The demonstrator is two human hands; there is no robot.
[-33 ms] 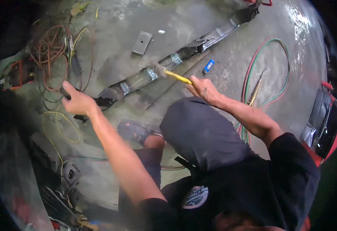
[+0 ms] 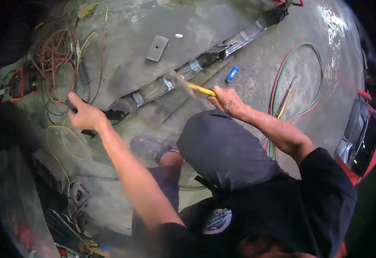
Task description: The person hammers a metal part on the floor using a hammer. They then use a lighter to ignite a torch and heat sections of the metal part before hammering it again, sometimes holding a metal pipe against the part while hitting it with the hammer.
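Yellow-handled hammer point(image 2: 201, 89) in the right hand point(image 2: 227, 102), dark piece point(image 2: 71, 104) in the left hand point(image 2: 84, 112).
Gripping the hammer by the handle, right hand wrapped closed, with the blurred head left of it, over the long metal strip point(image 2: 153, 90); impossible to tell contact there. Clasping the dark piece in a mostly closed left hand, thumb on top; too covered to name further. Stretching, as for the strip, from just right of the left hand diagonally to well beyond the right. Just beyond the right hand, a blue box point(image 2: 232, 74); to its right, looped red and green hoses point(image 2: 321, 69) and a brass torch point(image 2: 285, 102); beyond the left hand, tangled reddish cable point(image 2: 53, 58).
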